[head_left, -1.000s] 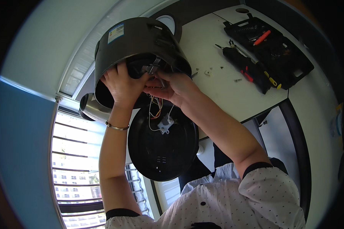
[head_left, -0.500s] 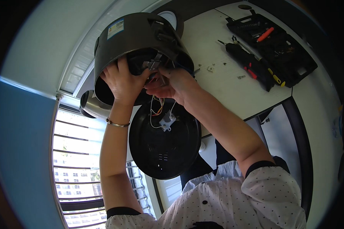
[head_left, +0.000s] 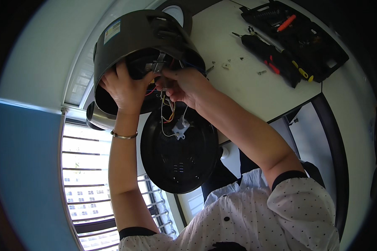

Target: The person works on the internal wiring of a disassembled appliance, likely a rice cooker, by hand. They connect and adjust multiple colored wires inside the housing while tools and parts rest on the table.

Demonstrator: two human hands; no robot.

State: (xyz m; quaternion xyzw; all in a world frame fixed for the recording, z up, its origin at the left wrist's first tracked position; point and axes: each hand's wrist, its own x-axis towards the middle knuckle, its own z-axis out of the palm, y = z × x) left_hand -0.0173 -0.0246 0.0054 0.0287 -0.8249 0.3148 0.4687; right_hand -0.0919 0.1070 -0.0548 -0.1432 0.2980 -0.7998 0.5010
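Observation:
A black round appliance housing (head_left: 134,37) lies tipped on its side at the table's edge, its open underside facing me. My left hand (head_left: 125,88), with a bracelet on the wrist, grips the lower rim of that opening. My right hand (head_left: 184,85) reaches into the opening and pinches a bundle of thin coloured wires (head_left: 168,109). The wires run down to a small white connector (head_left: 181,129). It rests on the black round base plate (head_left: 178,163), which hangs loose below the housing. What my right fingertips touch inside is hidden.
A shiny metal pot (head_left: 97,119) sits under the housing at the left. The white table (head_left: 247,90) holds a black and red power screwdriver (head_left: 269,53), an open black tool case (head_left: 299,39) and loose screws (head_left: 262,72). A barred window (head_left: 92,188) is at the lower left.
Both hands stay on the housing. It has shifted slightly left and up in view, and my right fingers have gone a little deeper among the wires.

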